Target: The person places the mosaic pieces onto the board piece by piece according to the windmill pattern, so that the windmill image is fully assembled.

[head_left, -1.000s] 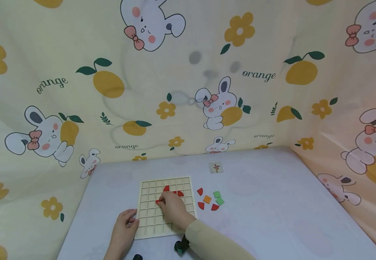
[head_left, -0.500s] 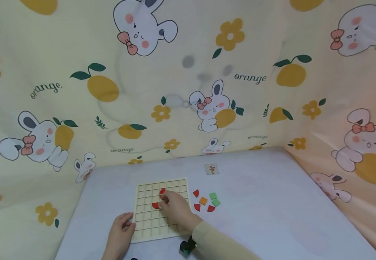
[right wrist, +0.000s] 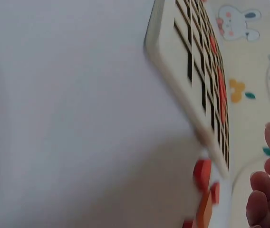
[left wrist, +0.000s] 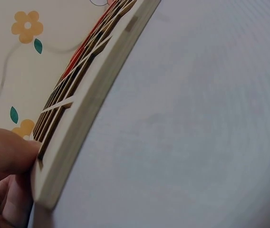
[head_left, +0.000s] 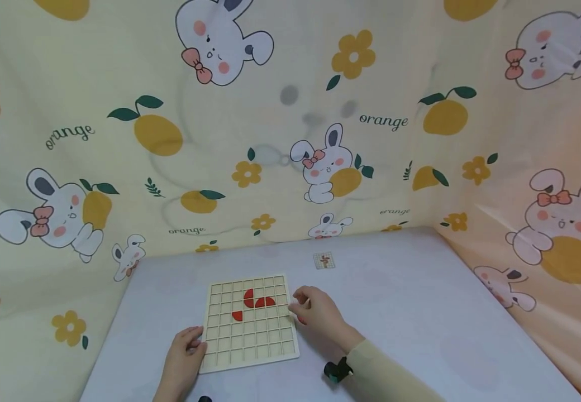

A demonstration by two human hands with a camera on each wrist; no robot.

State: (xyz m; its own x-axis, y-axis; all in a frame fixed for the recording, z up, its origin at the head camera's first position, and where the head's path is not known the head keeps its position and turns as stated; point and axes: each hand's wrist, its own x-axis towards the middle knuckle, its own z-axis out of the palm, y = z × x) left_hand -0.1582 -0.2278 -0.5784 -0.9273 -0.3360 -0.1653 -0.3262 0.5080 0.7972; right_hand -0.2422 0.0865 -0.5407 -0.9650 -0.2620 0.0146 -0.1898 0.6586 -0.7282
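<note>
A pale wooden grid board [head_left: 250,340] lies on the table, with several red quarter-circle pieces [head_left: 248,295] set in its cells toward the far side. My left hand [head_left: 182,352] rests at the board's left edge, fingertips and thumb against the rim. In the left wrist view the thumb [left wrist: 11,152] touches the board's near corner area. My right hand [head_left: 318,312] hovers just right of the board, fingers loosely bent, over the loose pieces it mostly hides. The right wrist view shows nothing between its fingers [right wrist: 263,190], with a red piece [right wrist: 202,173] and an orange piece [right wrist: 204,209] nearby.
A small card [head_left: 324,260] with a gridded red pattern lies behind the board. A black device [head_left: 338,369] is strapped at the right wrist. Printed cloth [head_left: 270,67] hangs behind the white table [head_left: 421,312] and along its right side.
My right hand has left the board and moved right over the loose pieces. The red pieces it covered on the board now show. My left hand stays at the board's edge.
</note>
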